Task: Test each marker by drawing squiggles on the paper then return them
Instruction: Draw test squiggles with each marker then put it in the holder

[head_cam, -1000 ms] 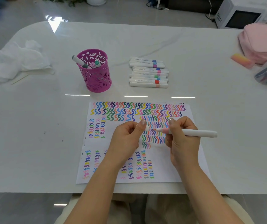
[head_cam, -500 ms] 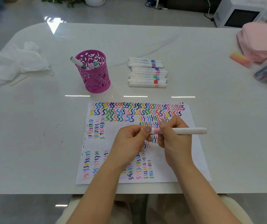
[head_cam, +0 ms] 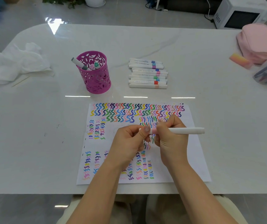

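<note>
- The right hand (head_cam: 171, 139) is holding the marker (head_cam: 186, 131) in a closed grip, fingers wrapped around the barrel just behind its pink band.
- The left hand (head_cam: 129, 141) is pinching the marker's left end, thumb and fingers closed together on the cap there; the cap itself is mostly hidden under the fingertips.
- The marker is lying nearly level, its long axis running left to right along the desk's near edge, with the pink-banded end pointing left towards the left hand and the plain white tail pointing right.
- Both hands are hovering above the middle of the paper (head_cam: 192, 162), which is lying flat near the near edge of the desk (head_cam: 32, 143) and is carrying rows of coloured squiggles.
- A stack of white markers (head_cam: 147, 73) is lying past the paper's far edge, their long axes also running left to right.
- A magenta cut-out pen cup (head_cam: 95, 78) is standing upright to the left of that stack, with a few markers leaning inside.
- A crumpled white tissue (head_cam: 19, 63) is sitting towards the desk's left edge, and a pink pouch (head_cam: 257, 39) is resting near the far right corner.
</note>
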